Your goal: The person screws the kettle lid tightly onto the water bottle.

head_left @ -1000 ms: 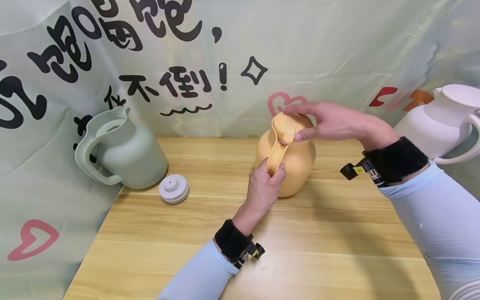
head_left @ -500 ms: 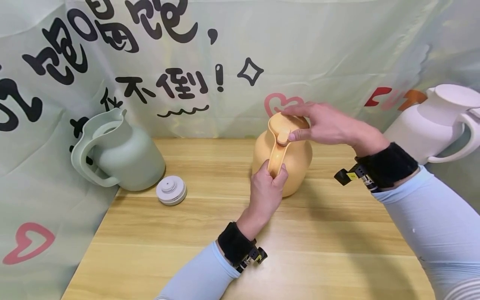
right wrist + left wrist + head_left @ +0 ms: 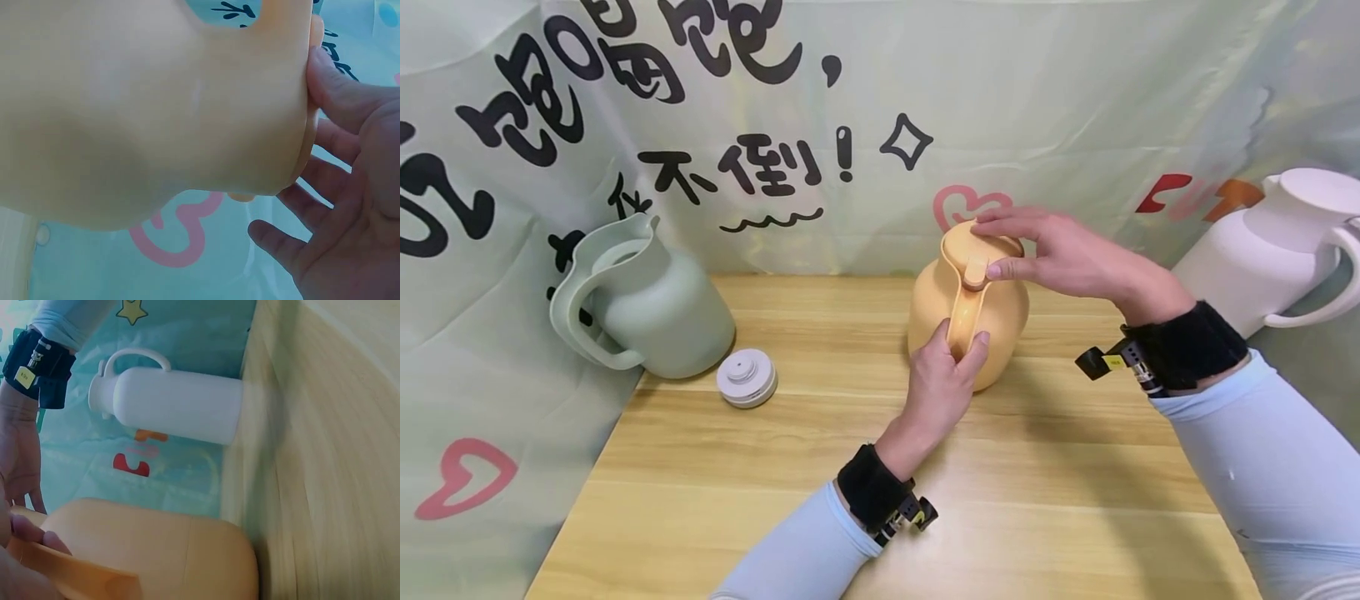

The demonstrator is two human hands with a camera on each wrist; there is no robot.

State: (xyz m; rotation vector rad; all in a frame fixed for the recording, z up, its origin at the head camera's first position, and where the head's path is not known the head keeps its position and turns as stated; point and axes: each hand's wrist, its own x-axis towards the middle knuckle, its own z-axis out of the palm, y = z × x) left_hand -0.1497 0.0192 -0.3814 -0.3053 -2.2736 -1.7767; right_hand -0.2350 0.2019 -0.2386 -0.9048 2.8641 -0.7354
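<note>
An orange-yellow thermos jug (image 3: 1006, 329) stands upright on the wooden table near the back wall. My left hand (image 3: 938, 387) grips its handle (image 3: 966, 310) from the front, thumb and fingers wrapped around it. On top, my right hand (image 3: 1067, 254) holds the round lid (image 3: 981, 243), the thumb at its near edge by the small tab and fingers over the far side. In the right wrist view the thumb presses the lid's rim beside the jug (image 3: 156, 119), some fingertips are hidden behind it, and one finger sticks out free.
A pale green jug (image 3: 658, 312), with its top uncovered, stands at the back left. Close to it lies a white round stopper (image 3: 747, 377) on the wooden table (image 3: 760, 483). At the right stands a white jug (image 3: 1262, 250). A printed cloth (image 3: 1037, 100) hangs behind.
My left hand and the jug's handle have shifted slightly to the right, the jug turning a little. My right hand stays on the lid.
</note>
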